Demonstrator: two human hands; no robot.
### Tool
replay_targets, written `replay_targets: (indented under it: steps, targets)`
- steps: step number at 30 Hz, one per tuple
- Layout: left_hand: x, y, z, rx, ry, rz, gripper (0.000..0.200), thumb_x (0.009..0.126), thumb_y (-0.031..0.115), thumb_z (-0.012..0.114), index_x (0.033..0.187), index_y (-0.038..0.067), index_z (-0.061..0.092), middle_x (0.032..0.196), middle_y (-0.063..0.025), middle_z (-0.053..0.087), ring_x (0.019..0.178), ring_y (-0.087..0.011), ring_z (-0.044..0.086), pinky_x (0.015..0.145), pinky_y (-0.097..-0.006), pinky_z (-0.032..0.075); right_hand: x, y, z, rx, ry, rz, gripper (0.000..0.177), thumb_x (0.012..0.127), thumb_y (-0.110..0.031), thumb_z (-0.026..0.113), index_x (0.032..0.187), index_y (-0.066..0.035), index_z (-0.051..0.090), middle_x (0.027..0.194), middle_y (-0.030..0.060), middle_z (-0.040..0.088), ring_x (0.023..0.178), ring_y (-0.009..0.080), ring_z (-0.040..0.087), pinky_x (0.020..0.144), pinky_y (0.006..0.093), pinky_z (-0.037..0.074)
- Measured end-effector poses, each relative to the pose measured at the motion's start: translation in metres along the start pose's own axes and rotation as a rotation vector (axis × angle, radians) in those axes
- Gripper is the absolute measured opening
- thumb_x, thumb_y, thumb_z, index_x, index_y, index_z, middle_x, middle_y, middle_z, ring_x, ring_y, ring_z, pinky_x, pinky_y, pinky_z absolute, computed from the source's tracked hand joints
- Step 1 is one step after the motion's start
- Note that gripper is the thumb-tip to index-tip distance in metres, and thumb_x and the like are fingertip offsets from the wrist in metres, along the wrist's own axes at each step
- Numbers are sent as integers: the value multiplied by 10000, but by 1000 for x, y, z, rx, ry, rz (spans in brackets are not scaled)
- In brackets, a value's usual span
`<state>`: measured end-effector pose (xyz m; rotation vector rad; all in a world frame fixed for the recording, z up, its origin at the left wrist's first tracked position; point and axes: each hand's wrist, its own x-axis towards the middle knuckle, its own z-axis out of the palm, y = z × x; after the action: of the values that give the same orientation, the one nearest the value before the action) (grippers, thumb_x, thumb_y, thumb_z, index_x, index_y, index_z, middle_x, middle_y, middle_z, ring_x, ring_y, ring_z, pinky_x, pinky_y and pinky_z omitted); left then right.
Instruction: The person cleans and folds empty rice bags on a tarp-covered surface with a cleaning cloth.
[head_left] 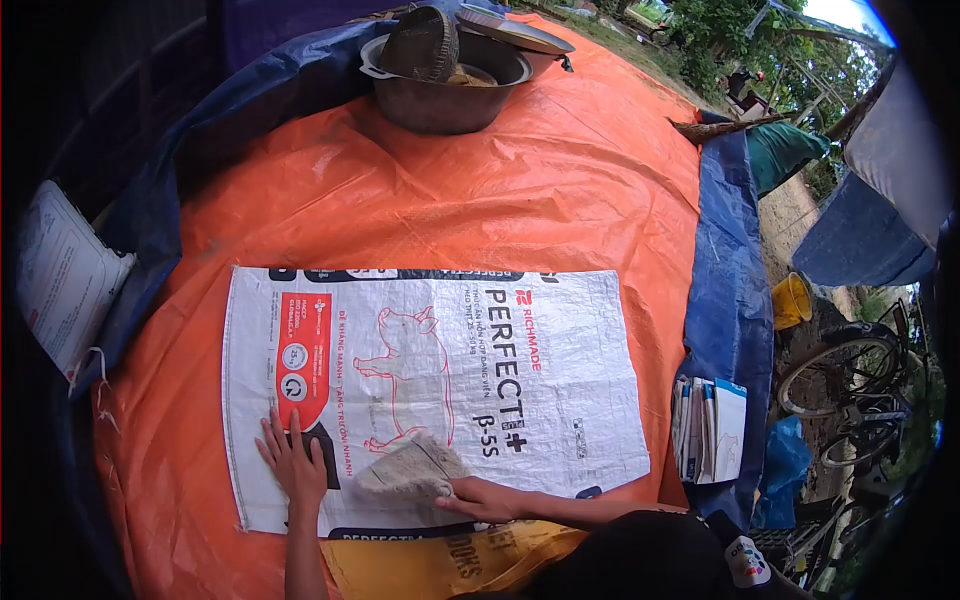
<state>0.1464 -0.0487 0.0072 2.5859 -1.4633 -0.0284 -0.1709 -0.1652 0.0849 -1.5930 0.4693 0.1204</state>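
Note:
A white printed feed sack with a red pig outline lies flat on an orange tarp. My left hand rests on the sack's lower left part, fingers spread, beside a red and black printed panel. My right hand grips one end of a greyish, dirty-looking rag, which lies against the sack below the pig print. The fingers of the right hand are partly hidden under it. A yellow printed sack shows between my forearms at the near edge.
A dark pot with a sooty round piece in it stands at the back, a lid beside it. Folded sacks lie on the right on blue tarp, another white sack on the left. A bicycle and yellow bucket are beyond.

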Motion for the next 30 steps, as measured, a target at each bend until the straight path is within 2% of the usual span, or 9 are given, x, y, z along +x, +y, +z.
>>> replay_targets:
  steps: [3, 10, 13, 15, 18, 22, 25, 28, 30]
  targets:
    - [22, 7, 7, -16, 16, 22, 638, 965, 316, 551, 1555, 159, 366, 1648, -171, 233, 1521, -410, 191, 1215, -604, 96, 3, -9, 15, -95, -316, -71, 671, 1022, -529, 479, 1453, -15, 480, 1444, 229, 526, 1270, 367, 562, 1084, 420, 430]
    - [42, 14, 24, -79, 99, 43, 602, 974, 342, 562, 1522, 138, 419, 1630, -147, 291, 1508, -401, 227, 1205, -610, 130, -58, 29, -13, -51, 464, 296, 396, 1029, -314, 578, 1210, 35, 630, 1114, 192, 721, 1037, 266, 702, 903, 375, 535]
    - [30, 20, 25, -169, 86, 39, 620, 957, 348, 609, 1501, 104, 440, 1623, -186, 288, 1507, -420, 217, 1201, -617, 136, -102, 63, -21, -38, 498, 617, 490, 1027, -404, 545, 925, 44, 712, 796, 137, 723, 740, 205, 700, 715, 337, 545]
    - [10, 40, 10, -239, 19, 66, 641, 943, 349, 634, 1499, 97, 440, 1620, -210, 282, 1507, -431, 209, 1202, -617, 130, -136, 71, -26, 154, 416, 900, 577, 1018, -459, 542, 832, 64, 702, 809, 141, 731, 719, 211, 720, 686, 329, 564]
    - [-10, 66, 4, -309, -118, 174, 681, 917, 370, 666, 1500, 99, 439, 1622, -236, 254, 1510, -452, 182, 1202, -633, 94, -175, 96, -18, 386, 669, 985, 581, 1005, -467, 565, 826, 70, 692, 819, 165, 733, 707, 245, 736, 674, 336, 589]
    - [-23, 85, 8, -259, -181, 211, 781, 917, 459, 663, 1562, 160, 342, 1657, -226, 149, 1526, -456, 110, 1188, -670, 54, -189, 131, -2, 1009, 1198, 782, 405, 985, -345, 638, 1165, 9, 561, 968, 111, 649, 863, 242, 672, 791, 349, 577]
    - [-16, 94, 17, -226, -194, 173, 853, 911, 534, 652, 1596, 199, 269, 1673, -215, 71, 1538, -448, 39, 1170, -702, 41, -184, 152, -11, 1176, 1528, 386, 320, 980, -327, 645, 1162, -78, 560, 1005, 41, 627, 932, 211, 639, 824, 341, 533]
    - [-2, 112, 29, -237, -197, 144, 842, 924, 540, 631, 1598, 193, 265, 1674, -219, 36, 1532, -469, 0, 1141, -740, 20, -172, 148, -51, 1093, 1635, 24, 216, 993, -293, 616, 1145, -148, 565, 985, -19, 616, 788, 120, 577, 685, 300, 458]
    - [12, 130, 38, -244, -169, 154, 848, 920, 544, 633, 1599, 194, 264, 1671, -228, 34, 1529, -478, -8, 1133, -751, 17, -211, 178, -92, 972, 1451, 7, 257, 1032, -275, 533, 1243, -130, 552, 993, -18, 618, 642, 68, 513, 559, 247, 429]
